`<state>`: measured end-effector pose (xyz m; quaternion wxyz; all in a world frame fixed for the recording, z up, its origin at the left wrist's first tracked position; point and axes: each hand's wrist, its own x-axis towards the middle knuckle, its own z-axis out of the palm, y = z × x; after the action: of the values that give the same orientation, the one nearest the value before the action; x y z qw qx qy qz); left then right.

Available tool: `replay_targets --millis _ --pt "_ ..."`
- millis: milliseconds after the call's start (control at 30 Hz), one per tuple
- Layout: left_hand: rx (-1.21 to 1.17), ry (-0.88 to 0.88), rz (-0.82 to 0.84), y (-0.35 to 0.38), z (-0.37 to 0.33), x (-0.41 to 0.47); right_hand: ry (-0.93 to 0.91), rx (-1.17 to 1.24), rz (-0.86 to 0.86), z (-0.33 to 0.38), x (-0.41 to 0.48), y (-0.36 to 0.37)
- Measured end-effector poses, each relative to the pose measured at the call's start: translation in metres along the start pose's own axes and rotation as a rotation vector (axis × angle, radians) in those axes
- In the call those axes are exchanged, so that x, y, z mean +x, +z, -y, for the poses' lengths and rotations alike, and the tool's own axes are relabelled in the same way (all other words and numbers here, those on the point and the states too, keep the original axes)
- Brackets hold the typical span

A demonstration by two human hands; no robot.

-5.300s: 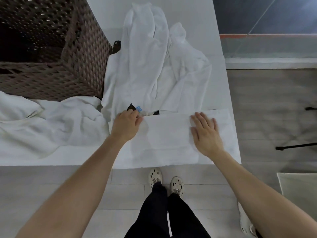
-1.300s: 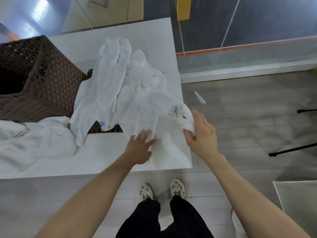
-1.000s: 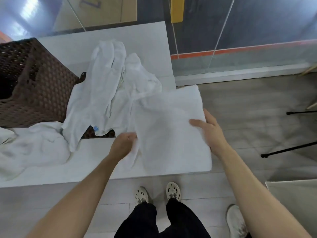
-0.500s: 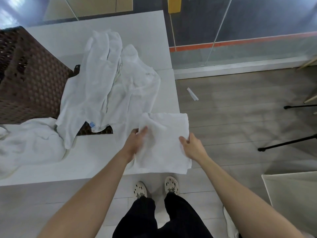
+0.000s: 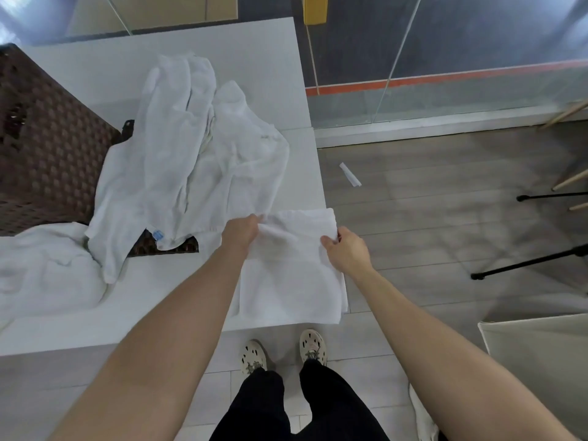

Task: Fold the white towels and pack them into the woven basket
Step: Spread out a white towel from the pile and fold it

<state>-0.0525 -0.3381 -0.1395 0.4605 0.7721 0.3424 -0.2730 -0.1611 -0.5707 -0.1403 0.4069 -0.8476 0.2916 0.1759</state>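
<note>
Both hands were on the folded towel (image 5: 288,284) at the near right corner of the table (image 5: 264,58): the left hand (image 5: 240,230) had its fingers curled onto the far edge, apparently gripping it though the fingertips were hidden, and the right hand (image 5: 348,253) pinched the right edge between thumb and fingers. Loose white towels (image 5: 191,148) sprawled behind it beside the woven basket (image 5: 44,148) on the left, with grey plank floor (image 5: 445,218) and a glass partition (image 5: 477,43) off right.
</note>
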Motion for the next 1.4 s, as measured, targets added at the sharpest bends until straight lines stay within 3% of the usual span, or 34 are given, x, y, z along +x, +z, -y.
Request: replay_targets --millis 100,233,333,467,567,600,633,700,833,933,1033,1100,1200,1233,1400 --pt "-0.288 0.057 0.052 0.001 0.004 -0.009 0.033 0.025 0.007 -0.010 0.009 0.000" --pt "-0.467 0.199 0.293 -0.005 0.033 -0.021 0.068 0.159 0.040 -0.020 0.015 -0.005" --pt "-0.395 0.260 0.342 -0.011 0.038 -0.020 0.067 0.239 0.015 -0.031 0.018 -0.002" --pt "-0.054 0.423 0.313 -0.020 0.037 -0.024 0.022 0.215 -0.030 -0.022 0.001 0.003" --pt "0.004 0.412 0.357 -0.029 0.045 -0.023 -0.297 -0.040 -0.215 -0.022 -0.026 0.017" --pt "0.030 0.393 0.370 -0.035 0.052 -0.020 -0.418 -0.128 -0.192 -0.029 -0.034 0.025" --pt "0.068 0.372 0.354 -0.040 0.058 -0.017 -0.473 -0.167 -0.098 -0.037 -0.040 0.033" --pt "0.146 0.338 0.237 -0.046 0.071 -0.009 -0.408 -0.118 0.080 -0.050 -0.044 0.041" --pt "0.258 0.322 0.116 -0.040 0.071 -0.017 -0.389 -0.110 0.103 -0.051 -0.040 0.037" --pt "0.253 0.304 0.009 -0.032 0.069 -0.028 -0.416 -0.278 0.058 -0.055 -0.038 0.041" --pt "0.574 0.416 -0.078 -0.031 0.077 -0.028 -0.404 -0.558 -0.117 -0.045 -0.043 0.041" --pt "0.708 0.602 -0.238 -0.034 0.080 -0.029 -0.513 -0.640 -0.220 -0.029 -0.052 0.037" --pt "0.907 0.952 -0.437 -0.040 0.077 -0.022 -0.686 -0.685 -0.124 -0.020 -0.057 0.052" --pt "0.955 0.944 -0.447 -0.043 0.073 -0.016 -0.676 -0.706 -0.084 -0.022 -0.057 0.059" --pt "0.944 0.541 -0.315 -0.055 0.042 0.019 -0.634 -0.787 -0.004 -0.031 -0.049 0.064"
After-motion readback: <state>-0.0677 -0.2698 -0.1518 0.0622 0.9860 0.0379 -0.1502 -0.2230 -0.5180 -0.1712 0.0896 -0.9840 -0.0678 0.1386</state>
